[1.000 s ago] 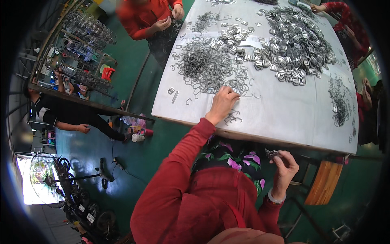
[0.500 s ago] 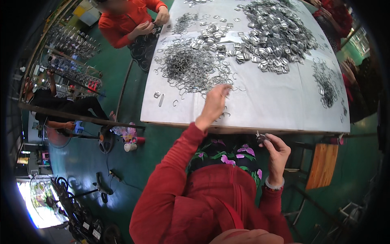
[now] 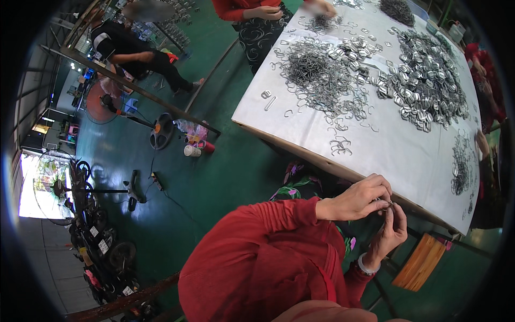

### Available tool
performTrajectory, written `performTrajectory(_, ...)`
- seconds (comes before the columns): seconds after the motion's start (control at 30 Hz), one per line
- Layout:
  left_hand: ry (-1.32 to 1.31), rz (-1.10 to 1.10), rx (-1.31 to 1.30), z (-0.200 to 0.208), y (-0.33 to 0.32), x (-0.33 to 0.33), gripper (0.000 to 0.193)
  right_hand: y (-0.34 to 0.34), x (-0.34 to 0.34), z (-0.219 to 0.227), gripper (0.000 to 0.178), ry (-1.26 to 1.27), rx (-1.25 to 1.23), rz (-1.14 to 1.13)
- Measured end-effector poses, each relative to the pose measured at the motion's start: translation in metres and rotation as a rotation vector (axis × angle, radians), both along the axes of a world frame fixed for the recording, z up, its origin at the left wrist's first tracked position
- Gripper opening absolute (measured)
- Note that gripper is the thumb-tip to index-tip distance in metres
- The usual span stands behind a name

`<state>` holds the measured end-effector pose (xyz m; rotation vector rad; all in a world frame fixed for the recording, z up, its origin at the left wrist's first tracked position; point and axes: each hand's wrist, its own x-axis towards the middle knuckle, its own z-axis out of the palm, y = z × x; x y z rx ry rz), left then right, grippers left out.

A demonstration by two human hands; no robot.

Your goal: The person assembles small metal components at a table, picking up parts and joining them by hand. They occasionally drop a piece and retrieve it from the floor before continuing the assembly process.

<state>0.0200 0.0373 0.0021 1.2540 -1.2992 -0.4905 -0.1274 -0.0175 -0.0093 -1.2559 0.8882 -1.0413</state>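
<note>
My left hand point(image 3: 360, 197) and my right hand point(image 3: 387, 236) meet at the near edge of the table, fingertips pinched together. Between them is something small and dark, mostly covered by the fingers, so I cannot make out its kind. A bracelet circles my right wrist. Beyond my hands, a heap of thin curved wire hooks point(image 3: 308, 72) lies on the white-covered table point(image 3: 386, 153). A few loose hooks point(image 3: 340, 145) are nearest my left hand. Farther right is a large pile of flat silver metal buckles point(image 3: 429, 88).
A single buckle point(image 3: 266, 94) and a thin metal loop point(image 3: 271, 103) lie near the left corner. Co-workers sit at the far and right sides; another person point(image 3: 139, 56) is at left. A floor fan point(image 3: 102, 102), cups point(image 3: 192, 151) and a wooden stool point(image 3: 421, 263) stand around the table.
My left hand has come back from the wire hooks to meet my right hand, and the two now pinch together. The view has turned, so the table appears tilted and farther right.
</note>
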Motion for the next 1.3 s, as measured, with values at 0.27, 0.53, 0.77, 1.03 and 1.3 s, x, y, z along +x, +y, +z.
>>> performTrajectory(0.27,0.156,-0.051,0.018,-0.003,-0.010,-0.003,0.006,-0.003,0.001,-0.004,0.018,0.065,-0.213,0.109)
performTrajectory(0.53,0.154,-0.191,0.116,-0.011,-0.022,0.012,0.014,-0.067,-0.012,0.003,0.021,0.153,-0.076,0.037)
performTrajectory(0.77,0.197,-0.293,0.210,-0.011,-0.033,0.011,0.003,-0.265,0.040,-0.082,0.024,0.373,-0.250,0.030)
performTrajectory(1.03,0.144,-0.189,0.143,-0.014,-0.028,0.010,0.007,-0.315,0.136,-0.109,0.024,0.889,-0.662,-0.210)
performTrajectory(1.3,0.123,-0.261,0.158,-0.020,-0.018,0.004,0.011,-0.183,0.060,-0.070,0.017,0.206,0.001,0.126)
